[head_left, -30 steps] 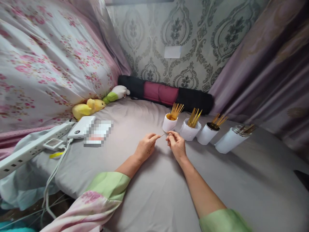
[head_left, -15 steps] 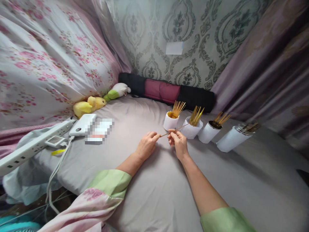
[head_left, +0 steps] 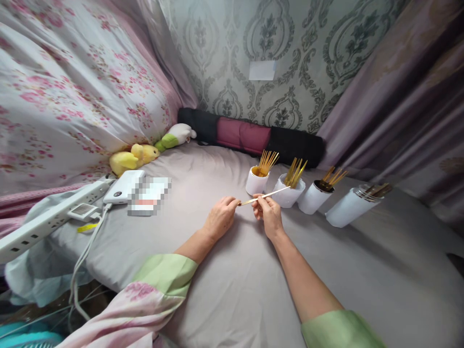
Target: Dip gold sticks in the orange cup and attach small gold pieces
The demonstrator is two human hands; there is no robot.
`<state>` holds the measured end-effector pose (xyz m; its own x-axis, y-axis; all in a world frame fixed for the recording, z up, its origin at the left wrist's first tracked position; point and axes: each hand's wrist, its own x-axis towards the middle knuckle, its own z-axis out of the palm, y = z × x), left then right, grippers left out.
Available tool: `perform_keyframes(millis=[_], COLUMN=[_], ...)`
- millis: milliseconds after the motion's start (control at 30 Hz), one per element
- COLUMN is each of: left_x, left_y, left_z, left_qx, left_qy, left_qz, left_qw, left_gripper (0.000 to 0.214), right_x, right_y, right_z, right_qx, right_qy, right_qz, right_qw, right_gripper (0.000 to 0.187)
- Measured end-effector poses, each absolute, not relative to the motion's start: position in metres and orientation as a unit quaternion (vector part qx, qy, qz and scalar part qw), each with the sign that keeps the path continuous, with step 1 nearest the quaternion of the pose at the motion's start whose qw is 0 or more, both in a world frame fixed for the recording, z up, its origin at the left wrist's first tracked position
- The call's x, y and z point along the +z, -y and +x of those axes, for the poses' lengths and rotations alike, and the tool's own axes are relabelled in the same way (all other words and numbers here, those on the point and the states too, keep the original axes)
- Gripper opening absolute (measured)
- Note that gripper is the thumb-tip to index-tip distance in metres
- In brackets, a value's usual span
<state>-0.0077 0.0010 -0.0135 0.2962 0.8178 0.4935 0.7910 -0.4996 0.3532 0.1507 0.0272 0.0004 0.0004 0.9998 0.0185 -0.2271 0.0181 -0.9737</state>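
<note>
A thin golden stick [head_left: 275, 192] spans the gap between my two hands, slanting up to the right. My left hand [head_left: 222, 215] pinches its near end between thumb and fingertips. Further along it, the closed fingers of my right hand [head_left: 268, 213] grip the middle, and the far tip pokes out over a white cup [head_left: 286, 195] behind. That cup stands upright and holds several golden sticks [head_left: 296, 171]. To its left, a second white cup [head_left: 257, 183] has slimmer golden sticks [head_left: 268, 162] fanned out in it.
Right of those are a white cup [head_left: 312, 200] with brown-gold sticks and a tall white-wrapped jar [head_left: 350, 210] with dark sticks. On the left lie a power strip [head_left: 54, 220], a white power bank [head_left: 125, 186] and a yellow plush toy [head_left: 136, 159]. A black-and-maroon roll [head_left: 242, 135] borders the back.
The stick has turned in my fingers: it looked thin and dark before, and now shows a wider, bright face. Both hands have stayed almost where they were.
</note>
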Motion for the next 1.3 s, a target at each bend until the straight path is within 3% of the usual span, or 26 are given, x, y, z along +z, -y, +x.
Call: perform_keyframes(millis=[633, 1033, 1300], left_x=[-0.016, -0.004, -0.002], left_y=[-0.005, -0.004, -0.004], left_z=[-0.002, 0.005, 0.006], left_qx=[0.446, 0.493, 0.509], left_qy=[-0.522, -0.525, -0.482], left_qz=[0.705, 0.530, 0.470], left_qw=[0.179, 0.447, 0.536], left_gripper=[0.023, 0.021, 0.022], right_x=[-0.002, -0.004, -0.005], right_y=[-0.029, -0.031, -0.031], right_z=[0.153, 0.154, 0.154], right_qx=[0.547, 0.523, 0.510], right_qy=[0.440, 0.441, 0.450], right_qz=[-0.443, -0.454, -0.461], right_qw=[0.558, 0.571, 0.569], right_gripper=[0.026, 0.022, 0.020])
